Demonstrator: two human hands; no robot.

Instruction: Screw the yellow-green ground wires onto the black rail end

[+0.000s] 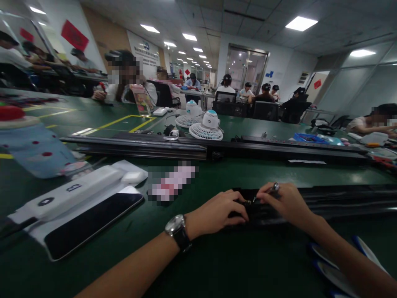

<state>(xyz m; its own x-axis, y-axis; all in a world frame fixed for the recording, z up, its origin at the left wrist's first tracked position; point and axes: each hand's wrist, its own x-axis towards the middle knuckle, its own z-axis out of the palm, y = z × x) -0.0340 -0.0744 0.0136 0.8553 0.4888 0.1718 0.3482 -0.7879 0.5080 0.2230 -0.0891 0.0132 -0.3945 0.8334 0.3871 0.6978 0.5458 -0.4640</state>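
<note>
- Both hands were held close together over one end of a long black piece (pixel 328 201), at about 1 o'clock, with 12 taken as straight ahead.
- By the right hand (pixel 287 200), a slim metallic tool (pixel 255 199) was pinched between thumb and fingers; its kind could not be told.
- By the left hand (pixel 221 213), fingers bent and narrowly parted, the black piece was touched at its 9 o'clock end; whether the small metal fitting (pixel 247 202) beside the fingertips was gripped could not be told.
- From both hands, the black piece was stretched towards 3 o'clock, flat on the green table (pixel 217 265), its long axis laid roughly along the 9-to-3 line.
- Its far end was cut off by the picture's edge; most of its visible length was reached more nearly by the right hand.
- The tool's tip was pointed towards roughly 8 or 9 o'clock, at the fitting and the left fingertips.
- Beyond, towards 12 o'clock, black rails (pixel 297 150) were laid nearly parallel to it.
</note>
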